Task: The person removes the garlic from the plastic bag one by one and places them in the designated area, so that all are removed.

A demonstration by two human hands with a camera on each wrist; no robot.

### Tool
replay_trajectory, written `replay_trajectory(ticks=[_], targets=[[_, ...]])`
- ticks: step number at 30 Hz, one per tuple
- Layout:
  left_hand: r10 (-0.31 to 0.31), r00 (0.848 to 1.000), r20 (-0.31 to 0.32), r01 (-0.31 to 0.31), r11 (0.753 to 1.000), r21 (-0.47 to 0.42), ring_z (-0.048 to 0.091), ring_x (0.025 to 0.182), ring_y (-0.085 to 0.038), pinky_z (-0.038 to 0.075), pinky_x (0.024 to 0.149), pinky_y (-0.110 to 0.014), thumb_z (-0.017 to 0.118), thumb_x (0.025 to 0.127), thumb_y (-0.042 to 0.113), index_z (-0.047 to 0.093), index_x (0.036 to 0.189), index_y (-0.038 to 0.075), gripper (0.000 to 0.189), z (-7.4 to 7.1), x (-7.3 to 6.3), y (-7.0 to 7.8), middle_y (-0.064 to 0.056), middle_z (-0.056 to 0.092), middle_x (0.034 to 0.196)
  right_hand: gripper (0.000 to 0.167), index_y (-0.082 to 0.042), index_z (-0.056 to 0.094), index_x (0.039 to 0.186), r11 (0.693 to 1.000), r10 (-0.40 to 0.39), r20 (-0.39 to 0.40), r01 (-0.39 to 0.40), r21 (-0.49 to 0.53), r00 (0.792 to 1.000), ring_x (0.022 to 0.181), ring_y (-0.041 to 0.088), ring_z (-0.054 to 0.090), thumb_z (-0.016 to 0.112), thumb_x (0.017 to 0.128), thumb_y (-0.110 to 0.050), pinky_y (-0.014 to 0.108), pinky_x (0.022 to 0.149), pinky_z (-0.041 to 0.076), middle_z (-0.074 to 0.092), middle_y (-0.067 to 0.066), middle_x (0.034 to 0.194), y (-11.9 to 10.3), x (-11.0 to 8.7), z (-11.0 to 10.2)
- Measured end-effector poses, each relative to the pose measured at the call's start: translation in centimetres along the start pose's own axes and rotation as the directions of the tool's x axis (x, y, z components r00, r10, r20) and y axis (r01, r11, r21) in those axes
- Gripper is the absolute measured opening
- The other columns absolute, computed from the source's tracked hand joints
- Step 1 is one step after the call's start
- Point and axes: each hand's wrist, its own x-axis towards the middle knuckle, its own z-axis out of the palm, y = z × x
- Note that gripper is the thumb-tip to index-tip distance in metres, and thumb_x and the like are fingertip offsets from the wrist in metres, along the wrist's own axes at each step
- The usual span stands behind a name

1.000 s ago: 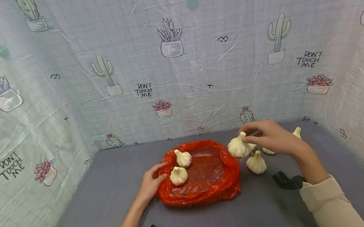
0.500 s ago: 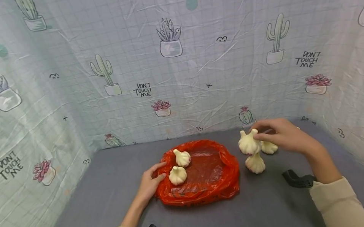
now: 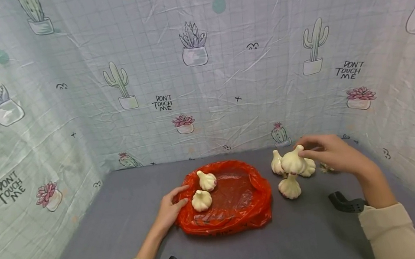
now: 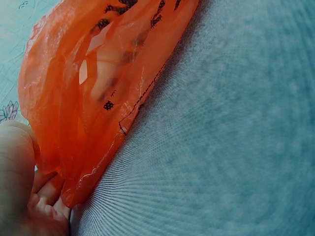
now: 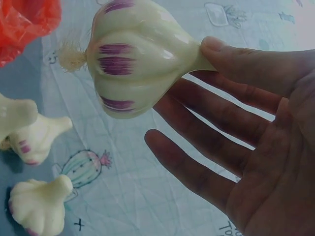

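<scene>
My right hand (image 3: pixel 329 153) pinches a garlic bulb (image 3: pixel 292 163) by its stem, above other bulbs to the right of a red plastic bag (image 3: pixel 226 228). In the right wrist view the held bulb (image 5: pixel 135 64) has purple streaks and a tuft of roots, and the lower fingers of the hand (image 5: pixel 261 132) are spread. My left hand (image 3: pixel 168 208) holds the bag's left side; in the left wrist view the bag (image 4: pixel 98 98) passes between thumb and fingers. Inside the open bag, at its left, lie two bulbs, one farther back (image 3: pixel 208 181) and one nearer (image 3: pixel 201 200).
Right of the bag are a front bulb (image 3: pixel 289 188), a back bulb (image 3: pixel 276 164) and a right bulb (image 3: pixel 309 168). Roots of another piece (image 3: pixel 325 168) show beside my right hand. A grey table (image 3: pixel 136 187) meets a cactus-print curtain (image 3: pixel 220 79) behind and at the sides.
My right hand has carried the pinched bulb rightward, from beside the bag's right rim to over the other bulbs, uncovering the back bulb. The left hand and the bag stay in place.
</scene>
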Motion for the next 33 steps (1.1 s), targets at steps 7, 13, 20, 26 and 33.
replay_trajectory(ticks=[7, 13, 20, 26, 33], targets=[[0.001, 1.000, 0.021, -0.001, 1.000, 0.007, 0.064, 0.123, -0.033, 0.056, 0.085, -0.022, 0.064, 0.098, 0.003, 0.064, 0.141, 0.010, 0.044, 0.2, 0.1, -0.1, -0.021, 0.054, 0.151, 0.020, -0.014, 0.073, 0.119, 1.000, 0.020, -0.008, -0.020, 0.010, 1.000, 0.104, -0.011, 0.060, 0.065, 0.103, -0.023, 0.031, 0.091, 0.056, 0.072, 0.007, 0.119, 0.6, -1.0, -0.9], [0.003, 1.000, 0.002, -0.003, 1.000, 0.008, 0.063, 0.124, -0.033, 0.055, 0.085, -0.020, 0.064, 0.098, 0.003, 0.065, 0.140, 0.010, 0.043, 0.1, 0.1, -0.1, -0.020, 0.057, 0.148, 0.025, -0.013, 0.073, 0.122, 0.999, 0.047, -0.021, -0.047, 0.003, 0.999, 0.103, -0.013, 0.058, 0.064, 0.103, -0.026, 0.026, 0.088, 0.055, 0.072, 0.008, 0.121, 1.2, -1.1, -1.1], [-0.007, 1.000, 0.010, 0.007, 1.000, 0.010, 0.063, 0.125, -0.033, 0.055, 0.086, -0.021, 0.064, 0.098, 0.004, 0.064, 0.140, 0.011, 0.043, 0.0, 0.1, -0.1, -0.020, 0.057, 0.149, 0.025, -0.012, 0.073, 0.121, 0.999, 0.047, -0.014, -0.047, 0.007, 0.999, 0.102, -0.011, 0.060, 0.063, 0.104, -0.027, 0.029, 0.085, 0.055, 0.073, 0.008, 0.120, 1.8, -1.2, -1.3], [-0.003, 1.000, 0.008, 0.003, 1.000, -0.001, 0.063, 0.125, -0.033, 0.056, 0.087, -0.023, 0.064, 0.098, 0.003, 0.064, 0.141, 0.011, 0.044, -0.1, 0.1, -0.1, -0.020, 0.056, 0.150, 0.021, -0.015, 0.074, 0.118, 0.999, 0.042, -0.019, -0.042, 0.001, 0.999, 0.102, -0.010, 0.060, 0.064, 0.103, -0.025, 0.028, 0.085, 0.054, 0.073, 0.007, 0.118, 2.2, -1.2, -1.6], [-0.010, 1.000, 0.013, 0.010, 1.000, -0.016, 0.064, 0.123, -0.032, 0.056, 0.086, -0.022, 0.064, 0.098, 0.003, 0.064, 0.141, 0.010, 0.044, -0.1, 0.0, -0.1, -0.021, 0.056, 0.149, 0.020, -0.014, 0.074, 0.117, 0.999, 0.053, -0.016, -0.053, 0.006, 0.998, 0.099, -0.009, 0.060, 0.063, 0.104, -0.025, 0.028, 0.080, 0.053, 0.073, 0.007, 0.115, 2.9, -1.3, -2.0]])
